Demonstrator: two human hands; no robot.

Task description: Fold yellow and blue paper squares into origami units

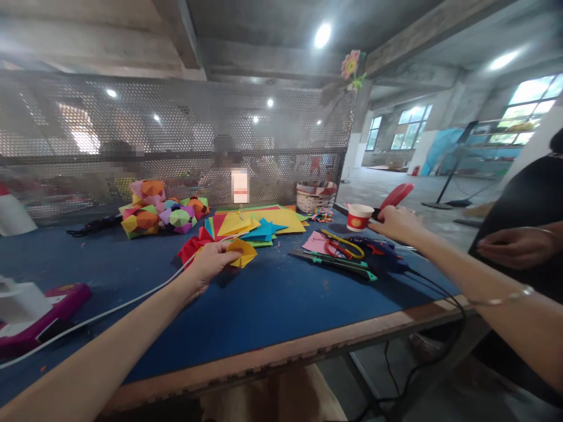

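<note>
My left hand (211, 264) pinches a folded piece of yellow paper (243, 253) above the blue tabletop. Just behind it are crumpled-looking red folded paper (193, 245), blue paper stars (264, 230) and yellow sheets (285, 220). At the right, my right hand (399, 223) has its fingers closed beside a paper cup (359, 218). A long red object (397, 195) rises right behind those fingers; whether they grip it, I cannot tell. In front of the cup lie yellow-and-red-handled scissors (345, 243) and a green-and-black utility knife (336, 264).
Colourful folded paper balls (147, 211) sit at the back left. A woven basket (314, 196) stands before a perforated metal screen (281, 129). A white cable (145, 293) crosses from a purple power strip (65, 296). Another person's hand (510, 246) is at right.
</note>
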